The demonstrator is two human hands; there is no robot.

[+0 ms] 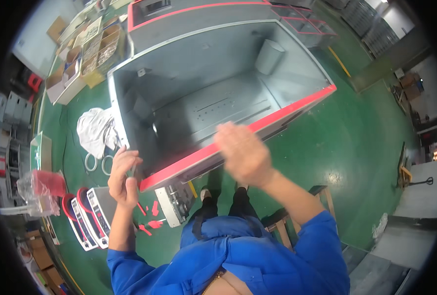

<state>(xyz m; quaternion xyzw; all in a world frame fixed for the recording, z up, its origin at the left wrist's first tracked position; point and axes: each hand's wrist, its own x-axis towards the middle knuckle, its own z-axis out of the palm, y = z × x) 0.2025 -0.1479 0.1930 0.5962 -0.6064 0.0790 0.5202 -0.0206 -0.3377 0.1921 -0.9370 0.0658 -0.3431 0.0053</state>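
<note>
A large grey metal box (pixel 179 78) lies with its open side up in front of me. A red strip (pixel 297 106) runs along its near rim. My right hand (pixel 244 156) lies across the middle of that strip, fingers stretched out and slightly blurred; its palm side is hidden. At the box's near left corner, my left hand (pixel 124 178) rests beside the end of the strip, fingers bent and thumb apart. Inside the box, a pale cylinder-like part (pixel 270 56) stands at the far right, and small holes and slots mark the bottom.
A white cloth (pixel 96 130) and tape rolls (pixel 91 162) lie left of the box. Red scraps (pixel 154 224) and a metal unit (pixel 173 204) are on the green floor (pixel 361 162). White-and-red panelled units (pixel 91 216) stand at lower left. Parts bins (pixel 100 51) stand at far left, another red-rimmed box (pixel 198 14) behind.
</note>
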